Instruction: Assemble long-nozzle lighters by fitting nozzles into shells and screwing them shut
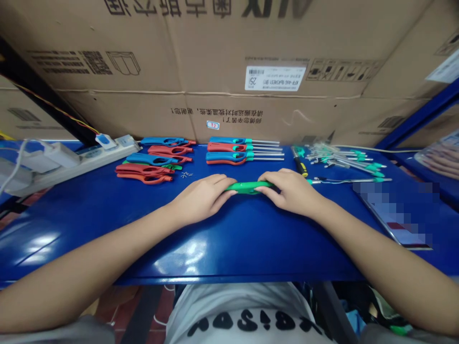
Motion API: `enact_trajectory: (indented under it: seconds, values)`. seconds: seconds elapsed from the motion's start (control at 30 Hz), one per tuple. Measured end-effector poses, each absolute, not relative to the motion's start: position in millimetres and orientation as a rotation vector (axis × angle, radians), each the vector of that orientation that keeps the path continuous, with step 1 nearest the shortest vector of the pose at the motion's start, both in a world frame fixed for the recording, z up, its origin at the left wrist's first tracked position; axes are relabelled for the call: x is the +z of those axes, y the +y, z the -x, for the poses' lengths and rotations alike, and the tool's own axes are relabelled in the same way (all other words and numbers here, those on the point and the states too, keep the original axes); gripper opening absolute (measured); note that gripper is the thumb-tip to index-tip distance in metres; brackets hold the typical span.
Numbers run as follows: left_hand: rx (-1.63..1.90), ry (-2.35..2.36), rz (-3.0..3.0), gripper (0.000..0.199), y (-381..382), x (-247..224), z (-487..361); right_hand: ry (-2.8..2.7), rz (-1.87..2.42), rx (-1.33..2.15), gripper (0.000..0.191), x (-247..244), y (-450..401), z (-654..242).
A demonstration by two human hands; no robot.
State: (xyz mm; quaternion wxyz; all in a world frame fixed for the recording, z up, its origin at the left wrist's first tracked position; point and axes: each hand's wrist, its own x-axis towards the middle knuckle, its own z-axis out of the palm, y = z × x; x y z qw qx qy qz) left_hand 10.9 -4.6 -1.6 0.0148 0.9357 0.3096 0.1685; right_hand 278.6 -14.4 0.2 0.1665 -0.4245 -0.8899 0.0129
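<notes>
Both my hands grip a green lighter handle (247, 187) held level above the middle of the blue table. My left hand (204, 197) pinches its left end between thumb and fingers, and my right hand (291, 190) does the same at the right end. A metal lighter tube (366, 180) extends to the right beyond my right hand; whether it joins the handle is hidden. Behind my hands lie finished-looking lighters (229, 157) in blue and red with metal tubes. To their left are several bare lighter handles (143, 173) in red, blue and green, with small screws (186, 175) beside them.
A yellow-and-black screwdriver (300, 165) lies near a pile of metal tubes with green ends (340, 156). At the right is a phone (398, 229), partly blurred. A white power strip (89, 156) with plugs sits left. Large cardboard boxes (215, 81) stand behind the table.
</notes>
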Motion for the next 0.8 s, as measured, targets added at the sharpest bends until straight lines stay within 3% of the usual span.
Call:
enact_trajectory:
  seconds: [0.17,0.37,0.57,0.8]
  values:
    - [0.447,1.054,-3.041,0.047,-16,16,-18,-2.478,1.394,0.221,0.035,12,-21,-277]
    - [0.126,1.082,-2.904,0.041,-24,42,-20,-2.488,0.916,0.483,0.028,29,-30,-275]
    - [0.170,1.003,-2.697,0.037,-25,37,-19,-2.457,0.773,0.072,0.031,16,-30,-269]
    - [0.025,0.977,-2.671,0.040,-12,22,-7,-2.626,0.915,-0.003,0.041,-1,-24,-276]
